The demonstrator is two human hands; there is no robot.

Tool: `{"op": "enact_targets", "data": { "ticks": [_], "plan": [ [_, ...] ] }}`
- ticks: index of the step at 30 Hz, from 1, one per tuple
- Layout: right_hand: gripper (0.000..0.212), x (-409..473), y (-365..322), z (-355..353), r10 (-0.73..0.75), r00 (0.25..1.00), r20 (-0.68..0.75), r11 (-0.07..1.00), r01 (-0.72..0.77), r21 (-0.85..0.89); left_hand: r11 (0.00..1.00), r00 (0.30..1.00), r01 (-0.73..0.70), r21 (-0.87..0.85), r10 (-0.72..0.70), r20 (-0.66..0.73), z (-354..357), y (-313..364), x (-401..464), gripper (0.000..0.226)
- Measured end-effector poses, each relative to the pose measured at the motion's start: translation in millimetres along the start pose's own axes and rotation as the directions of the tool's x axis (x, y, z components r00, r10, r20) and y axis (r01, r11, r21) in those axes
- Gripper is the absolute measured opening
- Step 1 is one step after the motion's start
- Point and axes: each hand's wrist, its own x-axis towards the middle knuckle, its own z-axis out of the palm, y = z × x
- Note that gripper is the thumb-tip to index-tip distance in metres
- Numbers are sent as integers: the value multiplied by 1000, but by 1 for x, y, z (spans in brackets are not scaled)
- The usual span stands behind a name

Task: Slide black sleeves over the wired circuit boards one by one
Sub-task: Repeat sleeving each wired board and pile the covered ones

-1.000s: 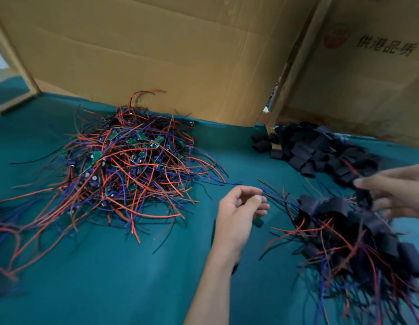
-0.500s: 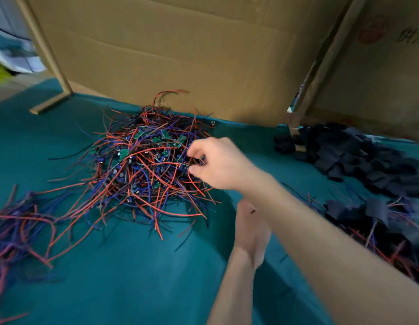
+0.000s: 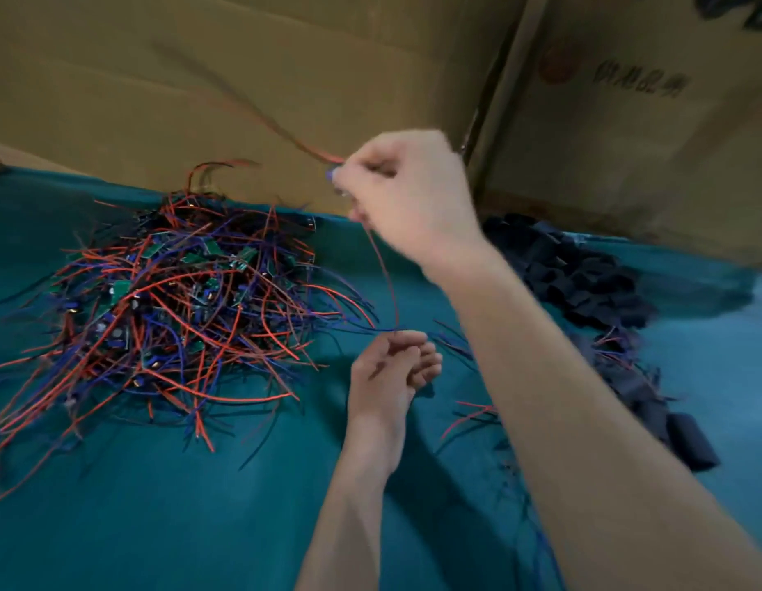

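Lifted since half a second ago: right hand (image 3: 407, 194) now raised clear of the tangled pile of wired boards (image 3: 178, 300), fingers pinching one wired board's leads (image 3: 383, 275), its board seemingly hidden in the blurred fist. Left hand (image 3: 389, 371), near centre, curls round the red lead's lower end. One unit is thus separated, ready for sleeving. Black sleeves (image 3: 583, 279) heaped far right; finished pieces (image 3: 635, 390) nearer. Cardboard box (image 3: 626, 121) behind carries print, unreadable.

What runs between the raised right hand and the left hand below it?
In the head view, a thin red wire hangs from the right hand down to the left hand.
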Motion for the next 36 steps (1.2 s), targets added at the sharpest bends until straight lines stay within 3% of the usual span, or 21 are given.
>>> {"op": "enact_targets", "data": {
  "ticks": [2,4,6,9,14,16,18,20,22,24,28,33,36],
  "plan": [
    [17,0,5,-30,139,990,-36,945,-122,303,999,1000,3,-44,-4,-6,0,7,-1,22],
    [17,-13,21,-47,255,967,-4,877,-229,422,994,1000,28,-109,-28,-1,2,12,-5,23],
    [14,-39,46,-48,321,943,86,893,-332,305,992,999,44,-121,-43,13,5,17,-8,32],
    [12,-82,83,-42,379,892,248,922,-388,-14,995,998,40,-88,-36,50,6,18,-11,33],
    [22,-80,106,-77,353,818,453,935,-296,-195,996,991,38,79,-48,123,7,14,-16,28],
    [20,-57,120,-102,380,855,354,908,-271,-320,995,994,43,90,-52,99,6,14,-16,23],
    [13,-31,144,-127,376,911,169,811,-235,-536,992,993,29,126,-43,107,7,13,-16,21],
    [7,-12,169,-139,483,870,99,691,-309,-653,984,990,0,176,-26,142,7,11,-17,21],
    [28,-1,192,-136,635,768,82,605,-429,-671,977,984,-20,211,-17,175,9,10,-20,21],
    [45,4,206,-125,678,733,51,557,-467,-687,973,982,-32,228,-12,188,10,9,-21,21],
    [50,12,216,-104,615,788,-32,533,-445,-720,971,984,-39,234,-3,177,9,8,-20,19],
    [44,19,208,-110,715,698,21,538,-532,-654,974,986,-40,225,2,168,7,8,-19,15],
    [42,17,208,-120,710,702,56,587,-545,-599,978,989,-37,207,6,151,8,9,-18,15]
  ]
}}
